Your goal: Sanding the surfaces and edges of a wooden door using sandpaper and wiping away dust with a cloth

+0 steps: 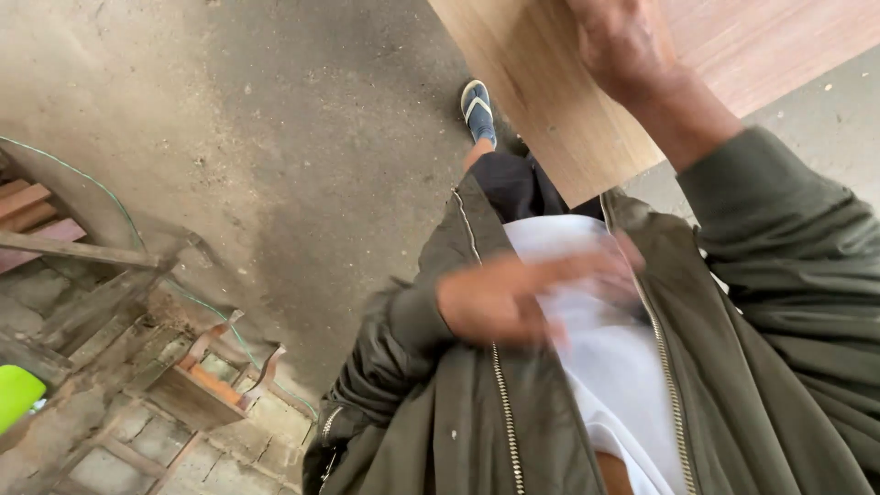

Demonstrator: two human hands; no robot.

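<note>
My right hand rests on a large light-brown wooden board at the top of the view, gripping its upper part. The board's lower corner hangs near my waist. My left hand is blurred in front of my white shirt and open olive jacket, fingers loosely apart, holding nothing that I can see. My foot in a blue sandal stands on the concrete floor just left of the board.
Grey concrete floor fills the upper left. Scrap wood planks, a small wooden frame piece and a thin green cord lie at the left and lower left. A bright green object sits at the left edge.
</note>
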